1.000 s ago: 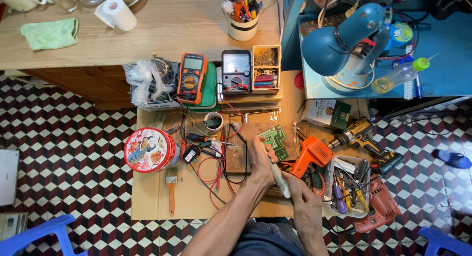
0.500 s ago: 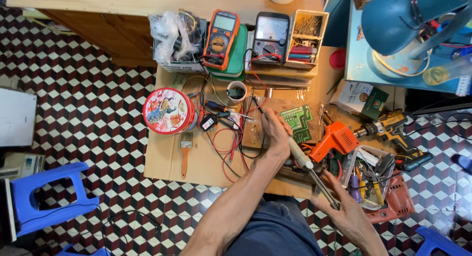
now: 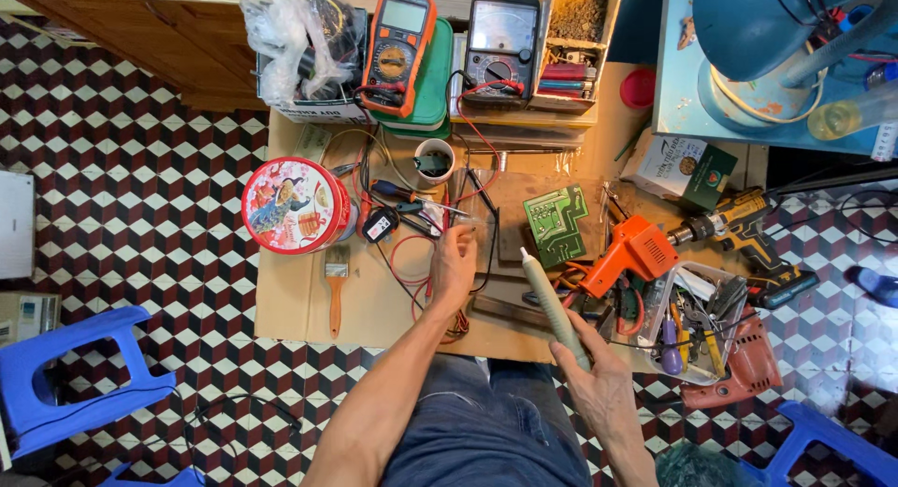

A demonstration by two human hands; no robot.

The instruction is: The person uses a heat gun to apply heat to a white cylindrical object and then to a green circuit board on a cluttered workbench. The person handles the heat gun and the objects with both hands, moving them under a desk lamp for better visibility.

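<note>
Holding a slim, rigid, seemingly light grey-green soldering tool (image 3: pixel 554 305) by its rear shaft, the right hand (image 3: pixel 599 393) has its grip closed around it, while the left hand (image 3: pixel 456 262) rests loosely curled on the wires (image 3: pixel 412 262) on the worktop (image 3: pixel 299 300), holding nothing discernible.

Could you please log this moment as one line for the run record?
left hand: on red wires | right hand: holds grey-green soldering iron | nearby: green circuit board

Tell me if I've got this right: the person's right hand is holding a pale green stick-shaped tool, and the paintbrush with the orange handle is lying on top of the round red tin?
Not quite. The right hand does hold the pale green stick-shaped tool, but the paintbrush lies flat on the wooden board, just below the round red tin, not on top of it. The head view shows this.
</note>
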